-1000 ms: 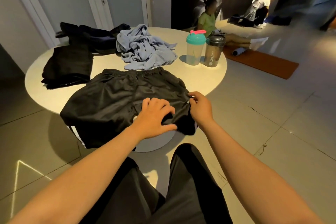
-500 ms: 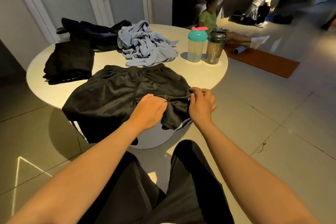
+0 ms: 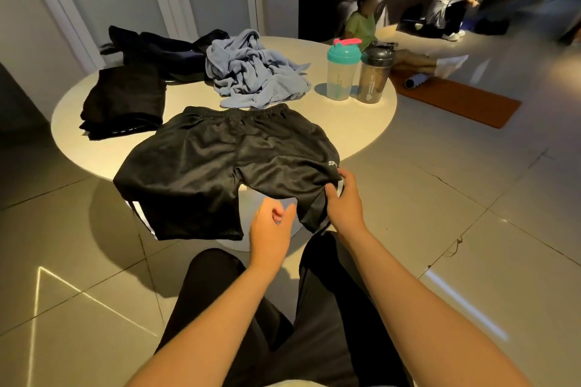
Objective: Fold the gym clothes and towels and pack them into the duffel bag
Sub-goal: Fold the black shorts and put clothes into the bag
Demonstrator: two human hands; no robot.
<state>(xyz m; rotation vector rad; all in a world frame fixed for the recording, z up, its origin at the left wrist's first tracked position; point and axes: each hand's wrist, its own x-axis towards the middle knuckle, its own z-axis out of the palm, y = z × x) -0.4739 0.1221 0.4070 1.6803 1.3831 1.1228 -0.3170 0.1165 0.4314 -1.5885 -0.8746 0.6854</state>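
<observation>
Black gym shorts (image 3: 220, 163) lie spread on the round white table (image 3: 355, 132), waistband away from me, both legs hanging over the near edge. My right hand (image 3: 344, 201) pinches the hem of the right leg. My left hand (image 3: 272, 226) hovers just below that leg with fingers loosely curled, holding nothing. A crumpled light blue towel (image 3: 251, 69) lies behind the shorts. Folded black clothes (image 3: 125, 104) sit at the table's left, with more dark clothing (image 3: 157, 50) behind them. No duffel bag is in view.
Two shaker bottles stand at the table's right: a teal-lidded one (image 3: 342, 69) and a dark one (image 3: 374, 75). Beyond, one person (image 3: 361, 22) sits on the floor by an orange mat (image 3: 459, 100), and another (image 3: 449, 3) crouches farther back. Tiled floor surrounds the table.
My left hand has lifted off the shorts and drawn back below the table edge. My right hand has shifted down along the right leg's hem.
</observation>
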